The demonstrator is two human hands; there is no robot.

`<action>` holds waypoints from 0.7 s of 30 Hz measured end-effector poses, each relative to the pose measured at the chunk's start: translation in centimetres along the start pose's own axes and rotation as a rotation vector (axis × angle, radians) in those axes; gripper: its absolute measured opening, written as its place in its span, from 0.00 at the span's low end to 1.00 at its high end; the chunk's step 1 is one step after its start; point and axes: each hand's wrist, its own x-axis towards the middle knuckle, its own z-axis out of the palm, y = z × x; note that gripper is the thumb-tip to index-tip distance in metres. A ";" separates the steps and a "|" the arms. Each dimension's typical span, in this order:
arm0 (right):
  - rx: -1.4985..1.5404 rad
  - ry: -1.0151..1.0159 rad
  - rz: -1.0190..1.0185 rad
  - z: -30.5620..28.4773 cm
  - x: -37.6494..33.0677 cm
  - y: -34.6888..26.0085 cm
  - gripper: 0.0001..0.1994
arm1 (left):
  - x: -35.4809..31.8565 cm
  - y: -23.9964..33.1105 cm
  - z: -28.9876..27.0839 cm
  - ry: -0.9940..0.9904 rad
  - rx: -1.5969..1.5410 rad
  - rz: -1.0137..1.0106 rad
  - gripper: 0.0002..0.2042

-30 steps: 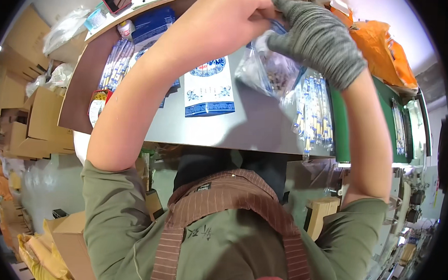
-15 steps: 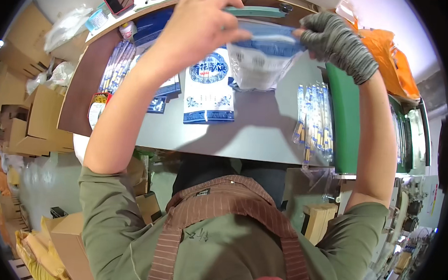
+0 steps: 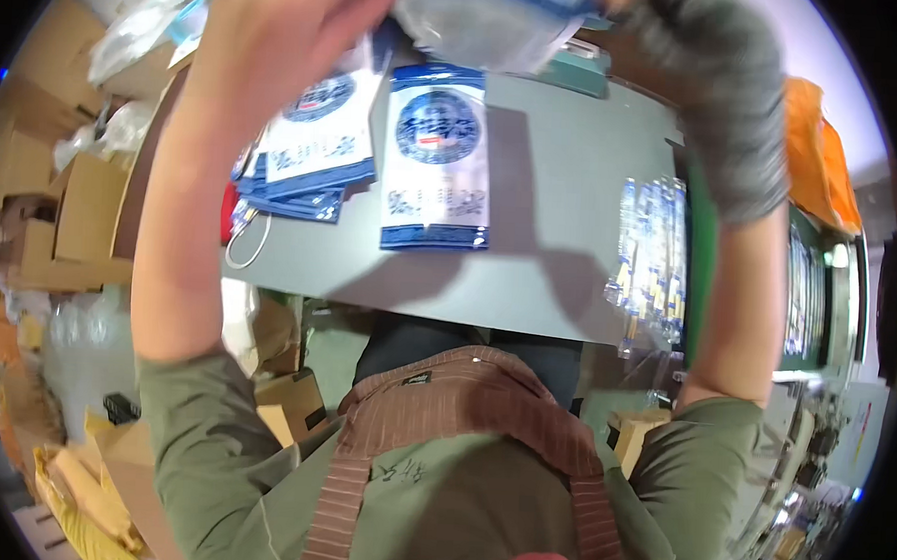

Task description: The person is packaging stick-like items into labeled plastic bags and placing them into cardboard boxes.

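Note:
A translucent white and blue pouch (image 3: 485,26) is up in the air at the far side of the table, cut off by the top of the picture. Blurred by motion, my left hand (image 3: 305,19) is at its left edge with the fingers closed there. My right hand (image 3: 713,66), in a grey knitted fingerless glove, grips the right corner, also smeared. Below the pouch a flat white and blue printed pouch (image 3: 439,159) lies on the grey table (image 3: 528,284). Several similar pouches (image 3: 319,154) are stacked to its left, partly behind my left forearm.
A teal long-bodied device (image 3: 583,71) stands behind the raised pouch. Several clear-wrapped thin sticks with blue and yellow ends (image 3: 650,254) lie at the right, beside a green box edge (image 3: 705,261). An orange bag (image 3: 819,156) is farther right. Cardboard boxes (image 3: 91,204) stand at the left.
The raised pouch has moved up and nearer the top edge with both hands. My left hand has moved left to the pouch's edge. The view has shifted slightly.

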 end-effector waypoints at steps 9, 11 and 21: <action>-0.398 -0.318 0.849 2.2 -22.5 11.3 0.22 | -14.1 6.7 7.1 -0.849 -0.419 -0.132 0.06; -0.490 -0.293 0.825 0.4 -27.7 14.3 0.28 | -12.1 7.3 6.0 -0.776 -0.507 -0.104 0.07; -0.581 -0.333 1.057 4.0 -27.0 13.5 0.39 | -7.9 17.9 17.3 -0.558 -1.386 -0.889 0.28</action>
